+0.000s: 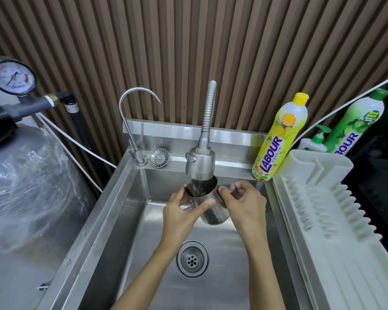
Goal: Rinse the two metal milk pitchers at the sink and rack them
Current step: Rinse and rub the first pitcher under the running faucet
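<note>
Metal milk pitcher was held over the back half of the sink, tilted, mouth up under the spray head of the flexible faucet. Water ran into it. The tilt probably let the stream hit the inner wall and swill out.

Left hand wrapped the body near the rim, fingers curled behind and thumb across the front. Right hand pinched the handle, fingers curled. The two-hand hold likely steadied it against the flow.

Only one pitcher in view, second not seen. Judged: first rinse under way, racking not yet done.

- Drain sat in the sink floor below the hands.
- Loose strainer basket was on the back ledge, beside the gooseneck tap at the back-left corner.
- Yellow dish soap bottle stood at the back-right corner.
- White dish rack ran along the sink's right edge, near the right hand. Only the sink rim seemed to lie between it and the pitcher.
- Green bottle and pump bottle stood behind the rack.
</note>
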A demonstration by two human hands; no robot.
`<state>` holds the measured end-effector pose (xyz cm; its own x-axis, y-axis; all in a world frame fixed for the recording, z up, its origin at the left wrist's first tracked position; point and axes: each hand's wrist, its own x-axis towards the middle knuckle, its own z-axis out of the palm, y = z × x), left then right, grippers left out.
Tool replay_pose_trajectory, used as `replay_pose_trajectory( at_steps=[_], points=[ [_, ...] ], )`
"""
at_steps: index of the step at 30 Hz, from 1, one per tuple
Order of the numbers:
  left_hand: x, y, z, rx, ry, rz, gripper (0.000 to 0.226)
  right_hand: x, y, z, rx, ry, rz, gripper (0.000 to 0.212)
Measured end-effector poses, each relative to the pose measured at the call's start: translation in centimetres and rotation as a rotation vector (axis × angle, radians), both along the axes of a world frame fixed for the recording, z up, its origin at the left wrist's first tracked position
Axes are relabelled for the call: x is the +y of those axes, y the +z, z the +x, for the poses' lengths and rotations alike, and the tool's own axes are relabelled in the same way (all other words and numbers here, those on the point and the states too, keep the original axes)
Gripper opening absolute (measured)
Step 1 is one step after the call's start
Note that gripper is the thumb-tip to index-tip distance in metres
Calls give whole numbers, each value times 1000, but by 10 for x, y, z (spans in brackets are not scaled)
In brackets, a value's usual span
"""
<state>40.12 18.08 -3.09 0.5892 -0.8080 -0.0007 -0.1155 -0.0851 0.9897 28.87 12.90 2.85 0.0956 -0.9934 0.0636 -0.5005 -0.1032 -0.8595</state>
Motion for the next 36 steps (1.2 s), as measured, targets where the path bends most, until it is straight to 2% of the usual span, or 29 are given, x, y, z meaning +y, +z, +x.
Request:
replay_pose_trajectory(
  at_steps=[3,6,8,10,12,14,16,18,20,23,25,27,28,32,36],
  points=[
    [-9,3,-1,154,-48,-125,58,0,-4,1,-273,38,24,22],
    [-16,3,4,137,-43,-266,74,-3,-21,8,-638,123,149,25],
    [-17,4,10,25,5,-290,85,-5,-33,14,-862,179,274,24],
    [-11,12,13,-143,36,-276,85,-6,-44,20,-1058,225,415,24],
    [-5,18,12,-290,62,-270,83,-5,-51,23,-1147,258,513,23],
    [-2,20,13,-368,82,-239,84,-3,-53,23,-1095,264,548,21],
    [0,21,14,-404,141,-170,88,-2,-51,19,-939,271,523,20],
    [1,23,11,-396,196,-98,100,-2,-42,14,-781,262,479,19],
    [2,23,8,-358,209,-31,101,-3,-30,8,-625,204,426,19],
    [2,17,4,-265,118,64,78,-8,-16,1,-298,66,289,22],
    [0,8,4,-117,14,68,60,-7,-6,-2,-52,1,153,23],
    [-4,1,4,21,-76,36,58,-4,2,-3,74,-30,40,24],
    [-6,0,5,67,-106,18,56,-1,5,-3,62,-33,3,22],
    [-19,2,10,185,-178,-109,53,0,-8,3,-223,-15,-12,4],
    [-25,4,17,155,-114,-223,76,-6,-24,11,-554,88,116,17]
  ],
)
